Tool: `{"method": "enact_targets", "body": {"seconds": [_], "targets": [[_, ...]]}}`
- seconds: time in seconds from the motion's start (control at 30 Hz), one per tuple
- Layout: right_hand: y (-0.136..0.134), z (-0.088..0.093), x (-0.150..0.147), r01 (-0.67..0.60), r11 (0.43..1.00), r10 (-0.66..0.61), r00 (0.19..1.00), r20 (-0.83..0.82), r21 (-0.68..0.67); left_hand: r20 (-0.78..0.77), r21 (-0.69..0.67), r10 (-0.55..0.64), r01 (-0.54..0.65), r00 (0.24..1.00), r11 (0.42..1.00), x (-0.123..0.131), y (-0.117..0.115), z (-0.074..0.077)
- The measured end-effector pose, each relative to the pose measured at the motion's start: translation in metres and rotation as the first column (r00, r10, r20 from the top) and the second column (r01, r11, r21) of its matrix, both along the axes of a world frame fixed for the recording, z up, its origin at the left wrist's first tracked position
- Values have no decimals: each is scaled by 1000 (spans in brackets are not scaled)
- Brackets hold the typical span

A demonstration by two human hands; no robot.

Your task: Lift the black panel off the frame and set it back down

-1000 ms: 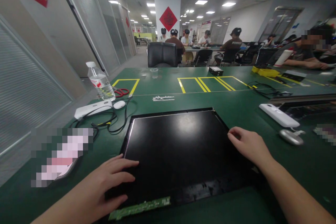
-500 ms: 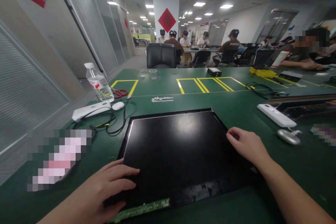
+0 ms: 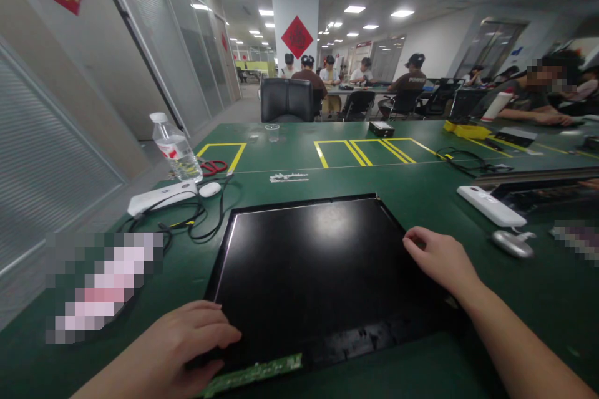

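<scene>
A black display panel in a thin dark frame lies flat on the green table. Along its near edge, towards the left, runs a narrow green circuit board. My left hand rests at the panel's near left corner, fingers bent and apart, the thumb close to the board. At the right edge, my right hand has its thumb and forefinger pinched together on the frame.
Left: a water bottle, a white power bank, black cables and red scissors. Right: another white power bank, a silver mouse-like object and dark panels. Further back stand a plastic cup and a black box. People sit beyond.
My left hand has slid slightly towards me along the panel's left edge, and its fingers have curled in more. My right hand and the panel have stayed in place.
</scene>
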State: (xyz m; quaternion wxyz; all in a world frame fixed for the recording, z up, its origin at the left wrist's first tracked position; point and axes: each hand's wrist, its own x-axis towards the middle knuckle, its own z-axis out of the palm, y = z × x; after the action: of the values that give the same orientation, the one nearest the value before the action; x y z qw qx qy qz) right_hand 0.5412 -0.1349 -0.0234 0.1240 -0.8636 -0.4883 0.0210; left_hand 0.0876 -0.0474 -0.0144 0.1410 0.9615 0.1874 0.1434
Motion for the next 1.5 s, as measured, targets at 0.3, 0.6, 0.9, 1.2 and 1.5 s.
{"method": "enact_targets", "body": {"seconds": [0.3, 0.6, 0.9, 1.2, 1.5], "targets": [[0, -2, 1, -5, 1000, 4, 1000, 24, 12, -180, -30, -49, 44, 983, 999, 1, -2, -4], [0, -1, 0, 13, 1000, -13, 1000, 12, -10, -231, -48, -15, 4, 973, 999, -2, -5, -8], [0, -1, -1, 19, 1000, -19, 1000, 25, -4, -238, -43, -27, 17, 971, 999, -1, -5, -8], [0, -4, 1, 0, 999, -2, 999, 41, 35, -192, -102, -8, -12, 981, 995, 0, -4, -6], [0, -3, 3, -11, 999, 10, 1000, 22, 45, -212, -139, 37, -67, 977, 988, -1, -3, -2]]}}
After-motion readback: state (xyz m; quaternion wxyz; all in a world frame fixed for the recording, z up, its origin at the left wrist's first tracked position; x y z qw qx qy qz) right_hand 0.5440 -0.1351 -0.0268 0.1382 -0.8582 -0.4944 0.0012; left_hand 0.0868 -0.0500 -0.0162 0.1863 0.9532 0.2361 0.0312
